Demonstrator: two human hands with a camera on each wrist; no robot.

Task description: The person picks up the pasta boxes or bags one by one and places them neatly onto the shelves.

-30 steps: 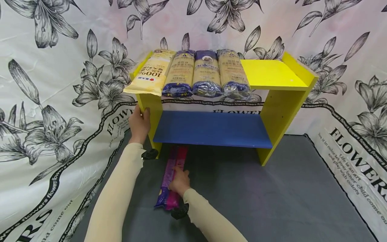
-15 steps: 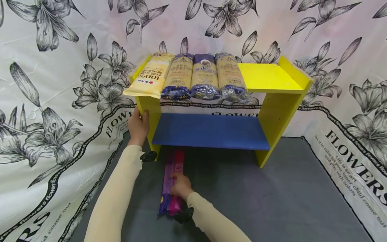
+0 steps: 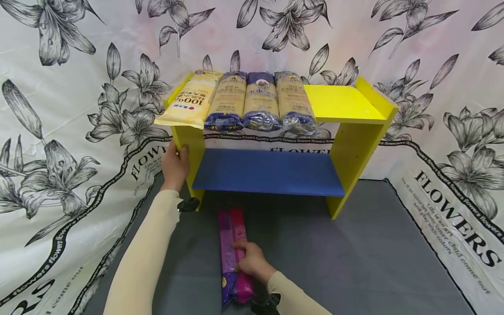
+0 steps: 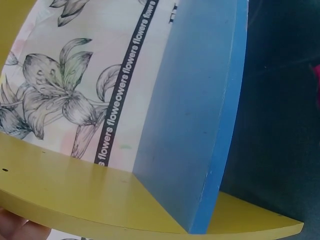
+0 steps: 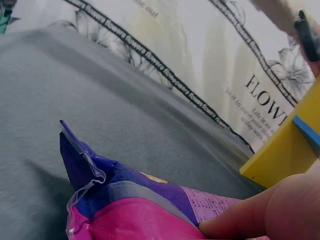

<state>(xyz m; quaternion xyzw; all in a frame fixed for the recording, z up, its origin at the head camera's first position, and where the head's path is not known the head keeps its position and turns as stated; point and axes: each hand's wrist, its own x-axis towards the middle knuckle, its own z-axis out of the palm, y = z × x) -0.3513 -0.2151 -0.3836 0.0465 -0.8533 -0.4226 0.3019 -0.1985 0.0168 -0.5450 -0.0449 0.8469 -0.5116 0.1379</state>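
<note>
With my left hand (image 3: 175, 166) I hold the outer left side panel (image 3: 195, 146) of a yellow shelf unit; in the left wrist view its fingertips (image 4: 31, 232) show at the panel's edge. My right hand (image 3: 253, 262) grips a long pink and purple plastic packet (image 3: 227, 245) from its right side, below the front of the shelf. The packet points away from me, its crimped blue end (image 5: 75, 155) nearest me. Printed text covers its purple side. The right thumb (image 5: 237, 217) presses on the film in the right wrist view.
Several spaghetti packets (image 3: 293, 98) lie side by side on the yellow top shelf (image 3: 342, 103), overhanging its front. Below it is a blue shelf board (image 3: 267, 170). The unit stands on a dark grey cloth (image 3: 315, 253) before a floral backdrop (image 3: 283, 26).
The right hand has drawn the pink and purple packet toward me and to the right, out from under the shelf. The left hand keeps its hold, while the head view shifts slightly.
</note>
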